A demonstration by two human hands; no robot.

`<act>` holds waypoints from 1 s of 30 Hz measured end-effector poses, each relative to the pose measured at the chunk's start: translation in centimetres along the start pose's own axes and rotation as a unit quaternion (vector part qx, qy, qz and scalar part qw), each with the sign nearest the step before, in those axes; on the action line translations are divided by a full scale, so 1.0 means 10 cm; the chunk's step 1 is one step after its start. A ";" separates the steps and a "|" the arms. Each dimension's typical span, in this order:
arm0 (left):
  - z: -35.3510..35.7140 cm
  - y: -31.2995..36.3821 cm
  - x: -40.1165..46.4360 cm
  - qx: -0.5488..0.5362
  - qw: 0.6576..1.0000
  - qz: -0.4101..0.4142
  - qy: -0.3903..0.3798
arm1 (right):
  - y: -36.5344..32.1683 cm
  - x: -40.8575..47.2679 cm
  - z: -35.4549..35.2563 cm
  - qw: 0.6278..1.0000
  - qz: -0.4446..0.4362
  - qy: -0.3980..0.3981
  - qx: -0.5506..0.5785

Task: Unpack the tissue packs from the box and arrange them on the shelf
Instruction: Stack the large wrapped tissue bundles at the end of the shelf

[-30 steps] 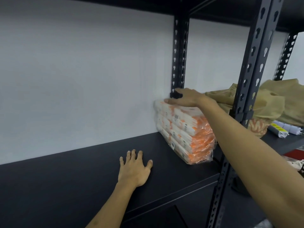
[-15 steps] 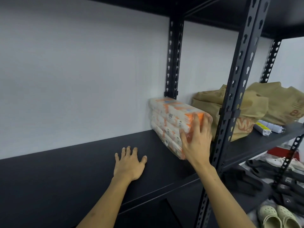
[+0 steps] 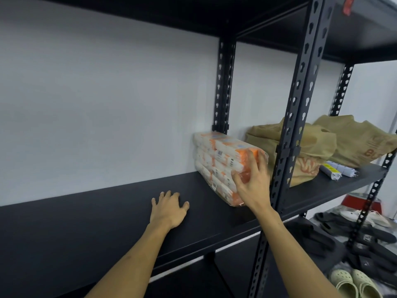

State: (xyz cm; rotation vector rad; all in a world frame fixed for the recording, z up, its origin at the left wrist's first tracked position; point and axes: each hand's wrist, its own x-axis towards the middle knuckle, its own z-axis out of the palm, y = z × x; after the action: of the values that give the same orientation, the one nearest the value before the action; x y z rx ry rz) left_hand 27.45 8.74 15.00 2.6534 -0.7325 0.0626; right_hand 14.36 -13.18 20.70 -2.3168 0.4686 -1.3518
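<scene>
On the black metal shelf (image 3: 107,222), a plastic-wrapped bundle of orange and white tissue packs (image 3: 223,160) sits at the right end, close to the white wall and beside the rear upright. Her or his right hand (image 3: 252,181) presses against the bundle's near end, fingers spread and lightly bent over the wrap. Left hand (image 3: 168,208) lies flat on the bare board, fingers relaxed, apart from the bundle. Beyond the front post (image 3: 294,136), brown paper bags (image 3: 352,138) slump on the neighbouring shelf; shoes (image 3: 352,282) lie below
</scene>
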 end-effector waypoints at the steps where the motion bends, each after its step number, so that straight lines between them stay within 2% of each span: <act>1: -0.04 0.00 -0.04 -0.024 0.999 0.016 0.034 | -0.03 -0.02 -0.04 1.000 0.000 -0.003 -0.007; 5: -0.14 0.03 -0.37 -0.054 0.984 0.067 0.155 | -0.21 -0.28 -0.14 0.999 0.009 0.000 -0.045; 7: -0.14 0.05 -0.58 -0.034 0.983 0.089 0.156 | -0.32 -0.50 -0.14 0.998 0.032 0.020 -0.049; 10: -0.09 -0.04 -0.94 0.001 0.988 0.098 0.116 | -0.44 -0.94 -0.01 0.995 0.095 0.029 -0.022; 13: 0.05 -0.22 -1.35 0.068 0.979 0.132 0.140 | -0.57 -1.44 0.22 0.991 0.130 -0.033 0.016; 16: 0.23 -0.44 -1.73 0.104 0.968 0.153 0.167 | -0.66 -1.85 0.41 0.987 0.132 -0.091 0.007; 21: 0.46 -0.71 -2.25 0.041 0.967 0.171 0.184 | -0.88 -2.28 0.40 0.991 0.085 -0.100 0.033; 26: 0.83 -1.10 -2.84 -0.039 0.987 0.075 0.134 | -1.03 -2.77 0.39 0.984 0.115 -0.117 0.064; 30: 1.28 -1.56 -3.33 -0.064 0.997 -0.033 -0.011 | -1.03 -3.43 0.54 0.965 0.138 -0.211 0.069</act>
State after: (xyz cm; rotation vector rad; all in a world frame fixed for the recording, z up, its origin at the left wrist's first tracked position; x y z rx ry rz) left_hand 5.81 32.40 -7.10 2.5575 -0.6323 -0.0307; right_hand 3.72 13.14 -1.75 -2.2385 0.5145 -0.7107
